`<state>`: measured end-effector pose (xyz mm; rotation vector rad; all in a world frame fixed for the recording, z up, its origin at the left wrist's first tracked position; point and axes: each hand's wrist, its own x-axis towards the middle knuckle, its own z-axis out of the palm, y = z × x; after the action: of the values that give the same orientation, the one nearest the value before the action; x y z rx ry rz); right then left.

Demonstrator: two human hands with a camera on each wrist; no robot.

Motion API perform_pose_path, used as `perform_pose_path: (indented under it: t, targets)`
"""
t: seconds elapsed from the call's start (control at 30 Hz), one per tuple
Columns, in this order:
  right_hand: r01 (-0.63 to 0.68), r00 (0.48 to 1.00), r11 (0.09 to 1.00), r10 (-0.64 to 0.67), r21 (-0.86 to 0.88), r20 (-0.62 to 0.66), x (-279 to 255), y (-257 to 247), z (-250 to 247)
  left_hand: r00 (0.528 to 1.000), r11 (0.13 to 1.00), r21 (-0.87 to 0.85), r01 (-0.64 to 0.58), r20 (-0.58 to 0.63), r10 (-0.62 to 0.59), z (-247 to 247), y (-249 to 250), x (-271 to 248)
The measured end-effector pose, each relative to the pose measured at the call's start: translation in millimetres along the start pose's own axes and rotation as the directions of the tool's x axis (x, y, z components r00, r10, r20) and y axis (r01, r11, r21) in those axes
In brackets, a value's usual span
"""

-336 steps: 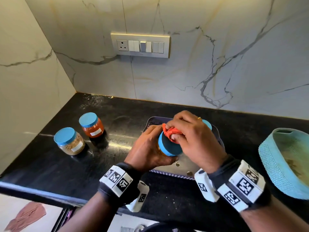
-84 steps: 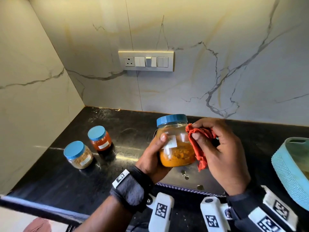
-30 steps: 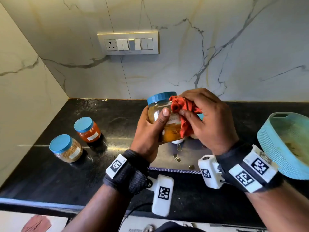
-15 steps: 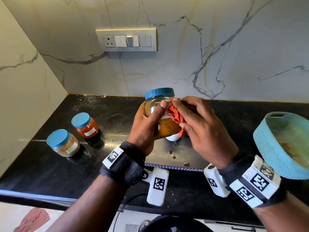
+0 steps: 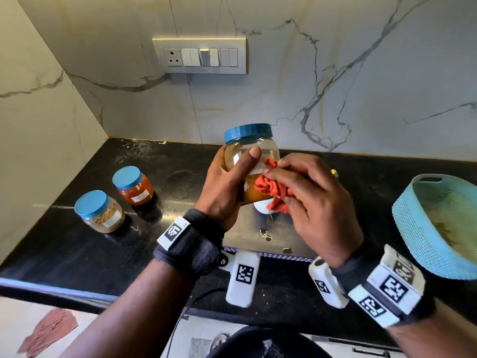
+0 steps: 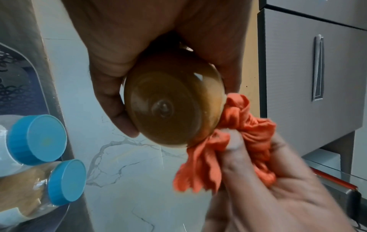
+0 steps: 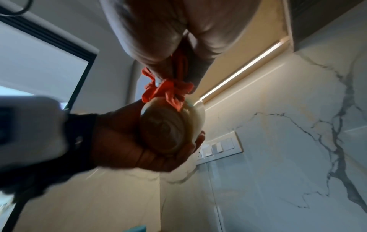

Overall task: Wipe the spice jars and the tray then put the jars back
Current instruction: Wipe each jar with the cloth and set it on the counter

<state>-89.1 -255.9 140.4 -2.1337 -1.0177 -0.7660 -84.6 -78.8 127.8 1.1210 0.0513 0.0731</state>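
Left hand (image 6: 127,51) grips a spice jar (image 6: 170,100) from above as an orange cloth (image 6: 228,146) is pressed to its side.

Seen from below, the jar's round amber base faces the camera, the left thumb curled down one side and the fingers round the other. The right hand (image 6: 278,188), blurred at lower right, bunches the crumpled cloth in its fingers against the jar's lower right edge. At lower left two more jars with blue lids lie close together: a pale one (image 6: 35,139) above, a brown-filled one (image 6: 39,185) below. Veined marble fills the middle; a grey cabinet (image 6: 309,66) with a metal handle stands at right.
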Motion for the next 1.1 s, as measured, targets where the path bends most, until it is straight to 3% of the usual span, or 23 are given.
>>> perform_pose_path:
  t: [0.13,0.37,0.43,0.53,0.6,0.77,0.83,0.93,1.1]
  targets:
    - [-0.137,0.985,0.99,0.138,0.018,-0.104,35,23,-8,1.0,1.0,-0.016,0.0,0.011,0.0,11,-4,-4]
    - [0.095,0.995,0.995,-0.095,0.008,-0.005,5,0,0,1.0,0.998,-0.065,-0.009,-0.015,0.008,-1,4,2]
    - [0.019,1.0,0.999,-0.019,0.027,-0.016,18,11,1,0.999,0.998,-0.058,-0.025,0.019,0.026,0,2,1]
    - [-0.12,0.983,0.991,0.127,0.062,-0.134,45,24,0,0.996,0.995,-0.065,-0.078,0.047,0.081,2,4,3]
    - [-0.108,0.983,0.992,0.116,0.062,-0.142,47,17,5,0.995,0.992,-0.087,-0.095,0.036,0.098,-1,13,5]
    - [0.109,0.994,0.994,-0.108,0.025,-0.036,17,-12,22,0.992,0.984,-0.124,-0.129,-0.021,0.127,-22,29,7]
    - [0.08,0.996,0.993,-0.075,0.084,-0.056,31,-4,24,0.992,0.984,-0.129,-0.123,0.013,0.126,-24,27,4]
    - [-0.045,0.987,0.983,0.072,0.18,-0.146,69,11,26,0.994,0.986,-0.128,-0.106,0.023,0.109,-19,23,-3]
    - [-0.002,0.998,0.987,0.012,0.163,-0.06,55,-7,32,0.996,0.978,-0.189,-0.092,-0.025,0.089,-33,31,-3]
